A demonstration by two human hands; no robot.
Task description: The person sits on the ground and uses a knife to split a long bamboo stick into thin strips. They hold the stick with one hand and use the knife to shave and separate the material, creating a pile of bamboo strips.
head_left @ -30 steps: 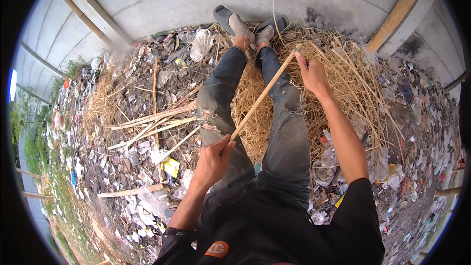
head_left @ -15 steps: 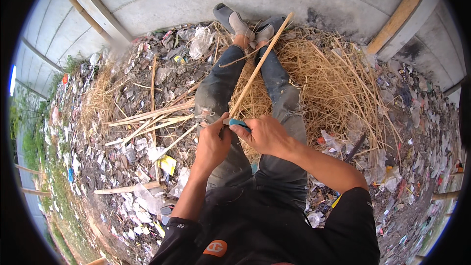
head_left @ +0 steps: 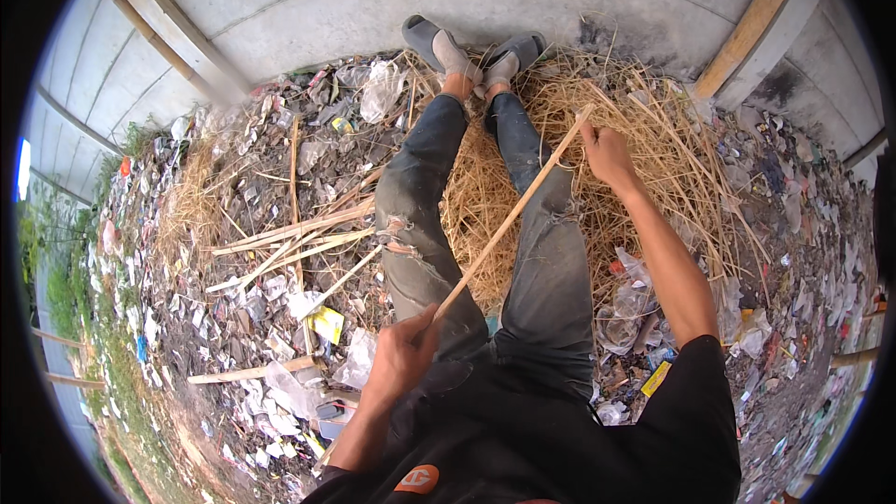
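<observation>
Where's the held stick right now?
Head view, centre: the stick slants over the legs, lower end in the left hand, upper end by the right hand.

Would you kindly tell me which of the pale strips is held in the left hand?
The long strip slanting across the legs: its lower end is in the left hand, while the other strips lie loose on the left.

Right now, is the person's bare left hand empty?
No, the left hand grips the near end of a long, thin, tan stick, which slants above the torn, dark trousers.
</observation>
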